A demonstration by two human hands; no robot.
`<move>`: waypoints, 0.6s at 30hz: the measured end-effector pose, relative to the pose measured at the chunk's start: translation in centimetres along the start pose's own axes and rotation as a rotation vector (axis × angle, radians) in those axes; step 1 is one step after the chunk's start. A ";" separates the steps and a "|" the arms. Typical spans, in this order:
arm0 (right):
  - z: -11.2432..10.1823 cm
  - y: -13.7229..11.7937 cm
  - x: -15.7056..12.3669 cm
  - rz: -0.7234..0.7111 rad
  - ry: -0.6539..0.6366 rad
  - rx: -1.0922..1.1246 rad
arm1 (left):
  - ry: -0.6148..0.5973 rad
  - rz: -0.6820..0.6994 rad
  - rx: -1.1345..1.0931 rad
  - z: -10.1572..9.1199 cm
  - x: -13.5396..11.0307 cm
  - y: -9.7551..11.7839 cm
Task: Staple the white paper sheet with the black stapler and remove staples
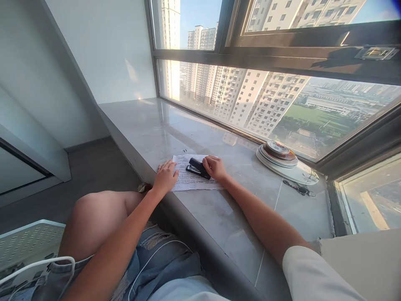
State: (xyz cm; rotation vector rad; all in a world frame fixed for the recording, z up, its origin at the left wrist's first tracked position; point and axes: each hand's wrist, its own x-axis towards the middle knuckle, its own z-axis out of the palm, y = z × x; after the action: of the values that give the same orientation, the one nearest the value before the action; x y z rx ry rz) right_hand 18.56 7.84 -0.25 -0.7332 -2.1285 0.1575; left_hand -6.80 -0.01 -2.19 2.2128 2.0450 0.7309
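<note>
A printed sheet of paper (188, 183) lies flat on the grey tiled window ledge. On top of it rests a black stapler (198, 168), its jaw end pointing left. My right hand (214, 167) is closed around the stapler's right end, the fingers curled over it. My left hand (166, 176) lies with its fingers stretched out on the paper's left edge. Just past the sheet's far edge are tiny dark bits (185, 150), too small to name.
Stacked plates (277, 161) stand by the window at the right, with sunglasses (300, 189) close by. The ledge (138, 125) has its front edge at my lap. A white cable (150, 261) crosses my legs. A perforated white basket (34, 236) sits at lower left.
</note>
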 end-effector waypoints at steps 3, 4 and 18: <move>-0.1 -0.1 0.1 0.006 -0.010 0.008 | 0.004 0.000 0.003 0.2 0.1 -0.1; -0.1 -0.1 0.1 0.007 -0.013 0.013 | 0.003 0.001 0.004 0.2 0.1 -0.1; -0.1 -0.1 0.1 0.028 -0.026 0.016 | -0.001 0.003 -0.018 0.2 0.1 -0.2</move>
State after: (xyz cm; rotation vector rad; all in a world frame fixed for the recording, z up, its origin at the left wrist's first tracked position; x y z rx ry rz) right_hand 18.54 7.79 -0.09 -0.7554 -2.1397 0.1999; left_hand -6.92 0.12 -2.39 2.2068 2.0270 0.7459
